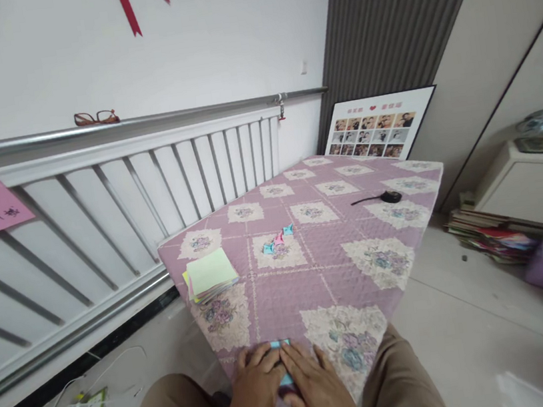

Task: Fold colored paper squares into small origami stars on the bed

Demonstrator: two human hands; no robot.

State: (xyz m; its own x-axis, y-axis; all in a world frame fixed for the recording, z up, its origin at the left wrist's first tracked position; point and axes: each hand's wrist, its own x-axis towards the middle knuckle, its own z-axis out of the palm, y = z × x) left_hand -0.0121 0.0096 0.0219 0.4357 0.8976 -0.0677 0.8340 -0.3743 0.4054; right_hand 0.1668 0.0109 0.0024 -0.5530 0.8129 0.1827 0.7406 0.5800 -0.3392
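A small piece of light blue paper (286,380) lies at the near edge of the table, mostly covered by my hands. My left hand (257,387) presses down on its left side with the fingers laid flat. Over its right side rests my right hand (314,383), fingers stretched out, fingertips meeting those of the left. Farther off sit folded paper pieces, two blue and a pink one (278,239). To the left is a stack of coloured paper squares (212,272), pale green on top.
A purple floral cloth (284,296) covers the table. A black ladle-like object (390,197) lies at right. A white radiator (126,210) borders the left side, with eyeglasses (96,118) on the pipe above. A photo board (377,128) leans at the far end.
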